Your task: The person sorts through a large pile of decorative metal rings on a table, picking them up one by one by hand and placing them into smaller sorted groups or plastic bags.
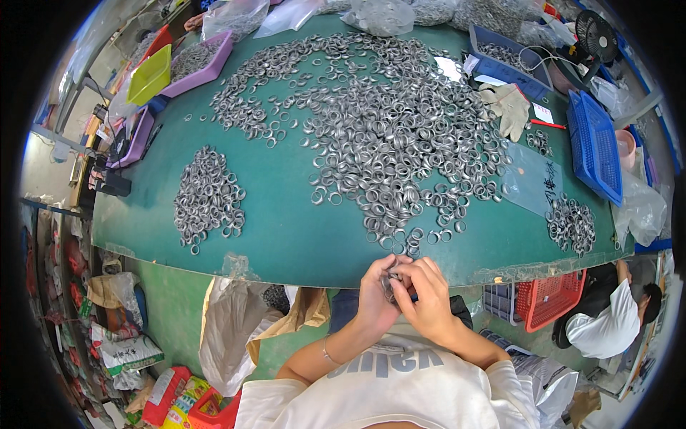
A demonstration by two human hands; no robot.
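Close to my body, at the table's front edge, both my hands meet around a few grey metal rings (390, 279). My left hand (371, 294) is curled about them from the left. My right hand (427, 297) closes in from the right, its thumb and fingers against the rings. How many rings lie inside is hidden by the fingers. Just beyond my fingertips begins a large heap of similar metal rings (400, 136), spread over the green tabletop (286, 236). A smaller pile of rings (207, 194) lies at the left, another ring pile (572, 226) at the right.
A purple tray (220, 58) and a yellow-green basket (151, 77) stand far left. To the right are a blue bin (513, 76), a blue basket (594, 146), a work glove (509, 107), a clear bag (532, 177) and a fan (596, 36). Another person (607, 322) sits lower right.
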